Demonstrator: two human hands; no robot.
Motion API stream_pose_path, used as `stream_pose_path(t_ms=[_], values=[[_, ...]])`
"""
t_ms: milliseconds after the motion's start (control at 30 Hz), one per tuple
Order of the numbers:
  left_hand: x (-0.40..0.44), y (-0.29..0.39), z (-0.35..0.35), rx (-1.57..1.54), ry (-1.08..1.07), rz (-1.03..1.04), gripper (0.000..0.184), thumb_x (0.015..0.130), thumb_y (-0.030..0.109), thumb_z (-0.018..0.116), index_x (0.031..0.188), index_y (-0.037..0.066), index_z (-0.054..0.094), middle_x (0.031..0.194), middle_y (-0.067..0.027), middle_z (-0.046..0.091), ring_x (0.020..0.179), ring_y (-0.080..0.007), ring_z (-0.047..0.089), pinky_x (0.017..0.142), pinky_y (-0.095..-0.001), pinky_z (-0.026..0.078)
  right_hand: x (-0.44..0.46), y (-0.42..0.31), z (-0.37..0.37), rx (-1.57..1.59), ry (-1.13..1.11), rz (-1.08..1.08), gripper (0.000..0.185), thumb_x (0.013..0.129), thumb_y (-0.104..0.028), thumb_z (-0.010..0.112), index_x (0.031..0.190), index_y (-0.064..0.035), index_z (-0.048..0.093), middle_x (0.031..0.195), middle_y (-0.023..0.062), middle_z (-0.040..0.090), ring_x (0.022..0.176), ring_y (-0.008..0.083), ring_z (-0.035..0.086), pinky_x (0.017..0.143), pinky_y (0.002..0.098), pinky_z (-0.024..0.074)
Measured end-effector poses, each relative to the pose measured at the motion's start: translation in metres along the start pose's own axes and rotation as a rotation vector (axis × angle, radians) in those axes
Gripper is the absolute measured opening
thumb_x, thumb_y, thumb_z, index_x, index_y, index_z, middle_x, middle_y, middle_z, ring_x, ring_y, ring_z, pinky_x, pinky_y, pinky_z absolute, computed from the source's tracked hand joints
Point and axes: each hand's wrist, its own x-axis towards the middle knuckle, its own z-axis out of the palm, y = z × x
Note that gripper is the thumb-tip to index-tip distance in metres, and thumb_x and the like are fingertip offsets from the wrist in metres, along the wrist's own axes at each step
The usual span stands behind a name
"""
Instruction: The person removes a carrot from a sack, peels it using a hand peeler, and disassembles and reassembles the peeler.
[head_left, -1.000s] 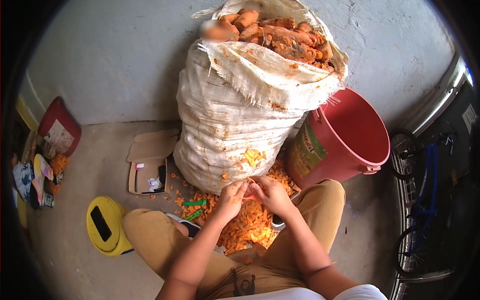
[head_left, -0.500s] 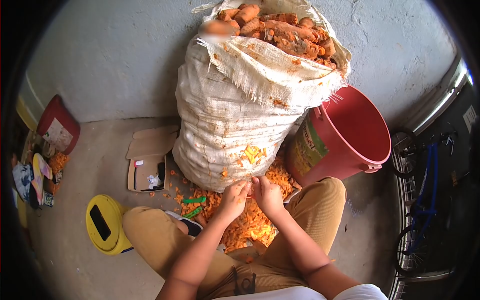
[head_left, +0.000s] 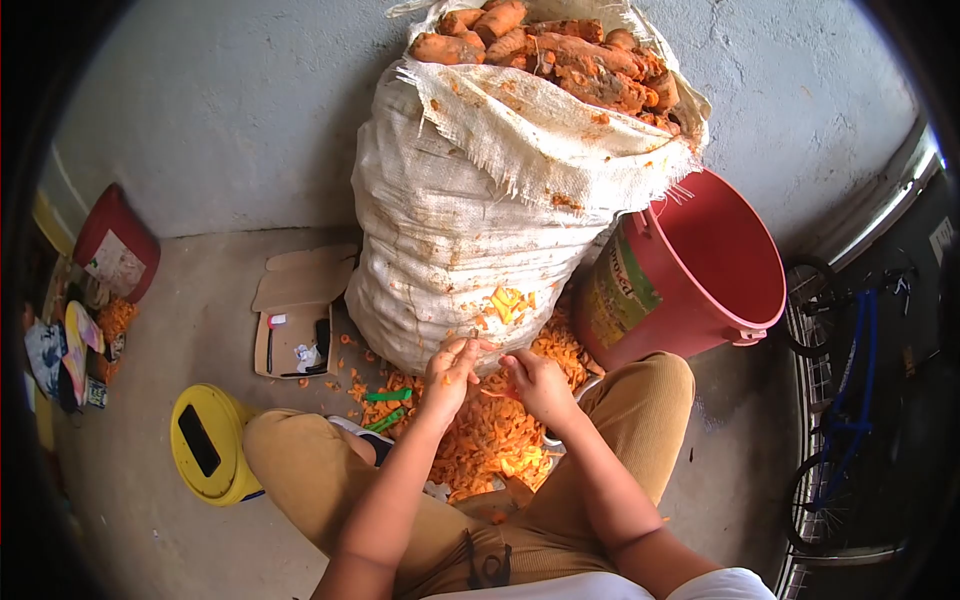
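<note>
My left hand (head_left: 450, 378) is over the orange peelings, its fingers stretched toward the right and its thumb apart. My right hand (head_left: 541, 387) is beside it, fingers curled and thumb pressed on a thin reddish-orange piece (head_left: 502, 391) too small to name. A gap separates the two hands. Below them, a heap of orange peelings (head_left: 490, 440) lies between my legs. Two green plastic pieces (head_left: 388, 396) rest at the heap's left edge. Just beyond my hands stands a tall white woven sack (head_left: 460, 240), filled with thick orange carrot-like roots (head_left: 590, 65).
A red bucket (head_left: 680, 270) tilts beside the sack. On the left are an open cardboard box (head_left: 265, 350), a yellow bucket (head_left: 238, 440) with a phone (head_left: 198, 439) on its lid, and a red container (head_left: 140, 250). A blue bicycle (head_left: 852, 400) stands at right.
My hands were together at the fingertips and have come apart. The left has moved slightly left and up, its fingers opening out; the right has shifted a little right.
</note>
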Motion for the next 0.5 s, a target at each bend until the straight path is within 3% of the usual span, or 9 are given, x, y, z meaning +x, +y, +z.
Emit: stream_pose_path(t_ms=[133, 233, 367, 500], values=[[0.002, -0.004, -0.006, 0.049, -0.033, 0.006, 0.023, 0.085, 0.023, 0.049, 0.09, 0.004, 0.06, 0.074, 0.001, 0.054, 0.06, -0.0055, 0.044, 0.055, -0.0196, 0.04, 0.002, -0.004, -0.003, 0.237, -0.052, 0.221, 0.025, 0.086, -0.023, 0.045, 0.087, -0.0005, 0.056, 0.057, 0.0128, 0.056, 0.055, 0.0231, 0.058, 0.053, 0.0326, 0.0437], [0.002, -0.006, -0.006, 0.049, -0.034, 0.015, 0.02, 0.082, 0.02, 0.054, 0.092, 0.004, 0.059, 0.074, 0.0003, 0.055, 0.062, -0.0052, 0.046, 0.054, -0.0203, 0.04, 0.003, 0.005, -0.001, 0.2, -0.027, 0.146, 0.026, 0.086, -0.024, 0.046, 0.087, -0.0002, 0.057, 0.059, 0.0122, 0.057, 0.055, 0.0205, 0.057, 0.054, 0.0305, 0.0436], [0.004, -0.009, -0.013, 0.208, -0.01, 0.028, 0.021, 0.078, 0.016, 0.06, 0.095, 0.003, 0.057, 0.076, -0.001, 0.057, 0.063, -0.0047, 0.048, 0.054, -0.0209, 0.041, 0.003, 0.009, 0.0, 0.16, -0.031, 0.13, 0.026, 0.086, -0.024, 0.046, 0.088, 0.0001, 0.057, 0.062, 0.015, 0.057, 0.058, 0.0241, 0.058, 0.056, 0.0318, 0.044], [0.004, -0.007, -0.014, 0.128, 0.022, 0.097, 0.022, 0.076, 0.012, 0.062, 0.094, 0.002, 0.054, 0.074, -0.0033, 0.058, 0.059, -0.0061, 0.05, 0.053, -0.0198, 0.042, 0.003, 0.011, 0.003, 0.149, -0.037, 0.123, 0.026, 0.085, -0.023, 0.047, 0.09, 0.0001, 0.056, 0.064, 0.0163, 0.057, 0.061, 0.0269, 0.058, 0.058, 0.0329, 0.0442]])
